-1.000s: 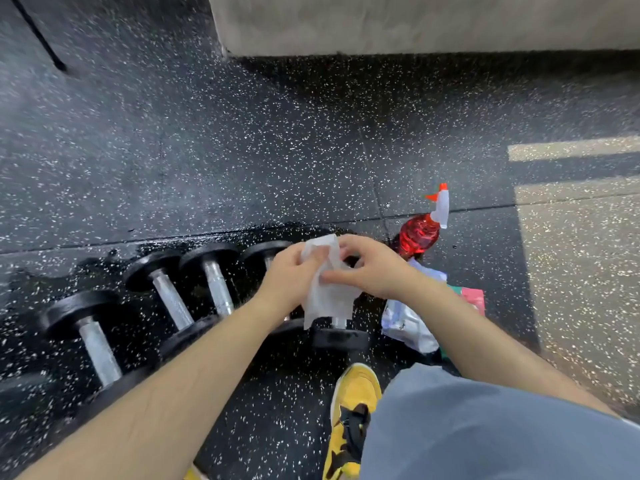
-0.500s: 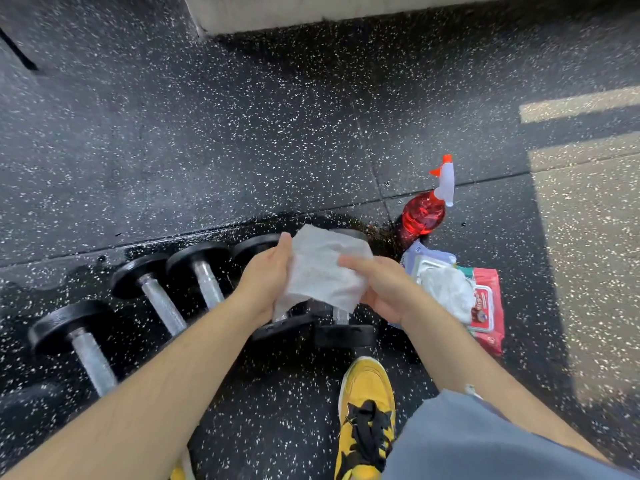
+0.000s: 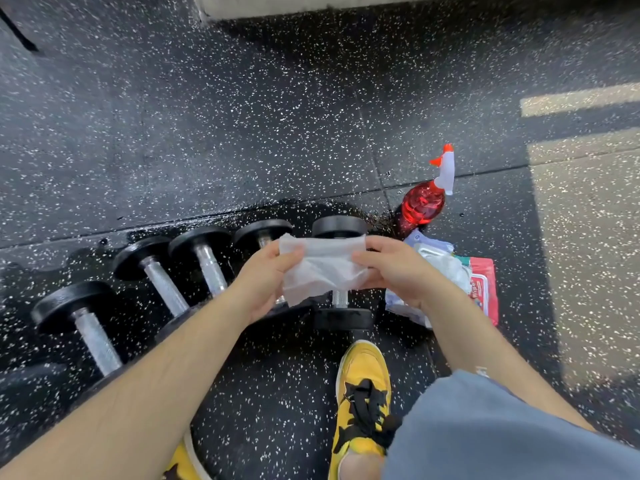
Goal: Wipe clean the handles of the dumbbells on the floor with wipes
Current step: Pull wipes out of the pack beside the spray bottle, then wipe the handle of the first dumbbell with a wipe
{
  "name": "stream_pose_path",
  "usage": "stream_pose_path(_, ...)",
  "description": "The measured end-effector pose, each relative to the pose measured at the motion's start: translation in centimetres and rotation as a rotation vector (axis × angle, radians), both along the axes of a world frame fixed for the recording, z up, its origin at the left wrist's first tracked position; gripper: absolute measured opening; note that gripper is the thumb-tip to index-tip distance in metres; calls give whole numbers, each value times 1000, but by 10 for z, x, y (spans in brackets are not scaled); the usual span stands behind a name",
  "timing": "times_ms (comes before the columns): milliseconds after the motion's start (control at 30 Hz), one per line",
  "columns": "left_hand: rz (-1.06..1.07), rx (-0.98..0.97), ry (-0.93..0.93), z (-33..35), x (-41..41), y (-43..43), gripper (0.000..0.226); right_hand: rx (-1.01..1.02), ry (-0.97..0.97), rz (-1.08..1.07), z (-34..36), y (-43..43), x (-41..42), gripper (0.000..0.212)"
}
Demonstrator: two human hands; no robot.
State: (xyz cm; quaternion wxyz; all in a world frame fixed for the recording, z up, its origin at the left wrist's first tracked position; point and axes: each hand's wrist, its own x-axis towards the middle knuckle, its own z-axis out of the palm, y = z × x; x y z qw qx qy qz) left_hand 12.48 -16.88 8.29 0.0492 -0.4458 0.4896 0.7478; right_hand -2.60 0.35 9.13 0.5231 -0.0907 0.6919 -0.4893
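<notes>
A white wet wipe (image 3: 322, 263) is stretched between my two hands, above the floor. My left hand (image 3: 266, 278) pinches its left edge and my right hand (image 3: 394, 268) pinches its right edge. Below it lie several black dumbbells with knurled steel handles in a row on the speckled rubber floor. The rightmost dumbbell (image 3: 341, 271) sits directly under the wipe, its handle mostly hidden. The leftmost dumbbell (image 3: 93, 337) lies partly behind my left forearm. A red pack of wipes (image 3: 483, 285) lies open to the right.
A red spray bottle (image 3: 424, 202) with a white and orange trigger stands behind the wipes pack. My yellow and black shoe (image 3: 363, 396) is planted in front of the dumbbells. A pale wall base (image 3: 311, 5) runs along the top.
My hands have drawn apart and spread the wipe out wide from a bunched fold. The wipes pack came into view as my right hand left it.
</notes>
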Motion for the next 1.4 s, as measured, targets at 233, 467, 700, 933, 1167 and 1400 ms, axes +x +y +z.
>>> stream_pose_path(233,-45,-256,69,3,0,6,48,-9,63,-125,5,9,0,47)
stream_pose_path(467,-100,-383,79,14,3,12,42,-35,143,-67,11,8,8,31)
stream_pose_path(700,-73,-191,85,7,9,7,35,-48,220,-71,6,16,8,57)
stream_pose_path(933,-76,-432,-49,-2,9,23,47,18,294,-222,1,23,27,49)
stream_pose_path(1167,7,-179,9,-4,4,33,19,23,242,-197,-3,31,26,28)
stream_pose_path(1400,-241,-314,93,-20,-9,54,28,160,481,-65,-32,14,49,24)
